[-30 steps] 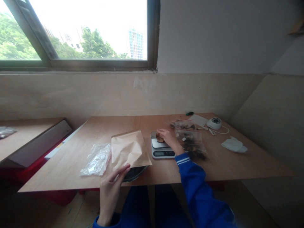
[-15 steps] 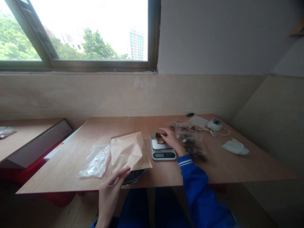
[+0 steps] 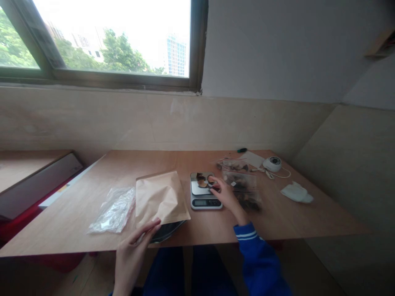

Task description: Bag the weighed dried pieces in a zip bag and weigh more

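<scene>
My left hand point(image 3: 134, 248) pinches the near edge of a tan kraft paper bag point(image 3: 160, 197), which lies flat on the table. A dark item point(image 3: 168, 231) pokes out beneath the bag at the table's front edge. To the right stands a small digital kitchen scale point(image 3: 206, 204). Brown, dried-looking pieces point(image 3: 203, 183) sit on its shiny plate; their exact kind is unclear. Over the plate's right side is my right hand point(image 3: 224, 193), thumb and fingers apart beside the pieces. I see nothing clearly held in it.
Clear zip bags with dark dried pieces point(image 3: 242, 181) lie right of the scale. Farther right are a white dome camera point(image 3: 272, 164) with cable and a crumpled white cloth or bag point(image 3: 296, 192). A clear plastic bag point(image 3: 112, 209) lies left, a green-handled tool point(image 3: 242, 150) at the back.
My right hand has shifted to the right side of the scale plate, uncovering more of the brown pieces. My left hand keeps its grip on the paper bag. The view has turned slightly.
</scene>
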A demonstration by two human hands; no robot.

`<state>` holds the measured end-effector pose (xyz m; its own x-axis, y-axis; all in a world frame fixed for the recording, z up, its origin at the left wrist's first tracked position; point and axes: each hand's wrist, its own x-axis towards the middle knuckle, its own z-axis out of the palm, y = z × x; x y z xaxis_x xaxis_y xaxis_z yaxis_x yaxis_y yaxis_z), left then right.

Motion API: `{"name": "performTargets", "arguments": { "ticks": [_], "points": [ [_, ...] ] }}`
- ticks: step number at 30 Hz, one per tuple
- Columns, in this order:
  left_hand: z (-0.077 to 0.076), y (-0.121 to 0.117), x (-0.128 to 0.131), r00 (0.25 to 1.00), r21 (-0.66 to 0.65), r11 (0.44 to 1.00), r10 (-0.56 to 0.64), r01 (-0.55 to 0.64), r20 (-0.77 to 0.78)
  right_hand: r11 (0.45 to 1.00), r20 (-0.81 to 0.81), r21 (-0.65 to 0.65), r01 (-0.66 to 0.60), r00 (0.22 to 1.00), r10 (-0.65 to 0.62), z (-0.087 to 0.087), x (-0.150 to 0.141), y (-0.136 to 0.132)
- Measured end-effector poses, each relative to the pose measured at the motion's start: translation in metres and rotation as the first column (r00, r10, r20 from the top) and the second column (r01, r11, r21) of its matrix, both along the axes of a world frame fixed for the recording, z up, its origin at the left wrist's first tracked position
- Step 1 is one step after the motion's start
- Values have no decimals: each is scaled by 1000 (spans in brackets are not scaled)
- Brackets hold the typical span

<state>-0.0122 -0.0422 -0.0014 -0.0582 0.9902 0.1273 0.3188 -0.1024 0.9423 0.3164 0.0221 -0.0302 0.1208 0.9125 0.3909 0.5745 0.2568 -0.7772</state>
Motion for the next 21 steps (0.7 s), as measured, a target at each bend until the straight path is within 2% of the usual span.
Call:
{"name": "performTargets", "arguments": {
  "ticks": [3,6,9,11,12,14,16,17,19,21],
  "points": [
    [6,-3,-1,1000,10,1000,18,-18,11,1000,4,8,16,1000,-16,-6,-3,4],
    [10,-5,0,999,23,999,39,-39,16,995,-35,93,20,999,-17,-5,-4,-3],
    [12,-5,4,999,34,998,45,-45,1,989,-154,120,86,986,-67,2,-7,-31],
    [12,-4,9,999,44,998,36,-35,-10,997,-288,34,69,956,-56,9,-15,-57],
    [12,-4,12,1000,54,998,28,-28,-14,1000,-366,-23,16,930,-23,13,-22,-70],
    [13,-2,19,999,86,996,23,-21,-27,981,-530,-96,-169,843,94,23,-41,-92],
    [14,0,26,998,126,992,27,-19,-59,928,-617,-67,-365,746,249,34,-66,-104],
    [15,0,28,996,145,989,32,-20,-83,895,-600,-58,-442,732,323,40,-78,-107],
    [15,0,30,991,179,984,45,-22,-129,852,-476,-73,-519,768,428,51,-103,-106],
    [14,-1,31,985,213,977,55,-19,-164,875,-290,-85,-477,852,437,59,-124,-100]
  ]
}}
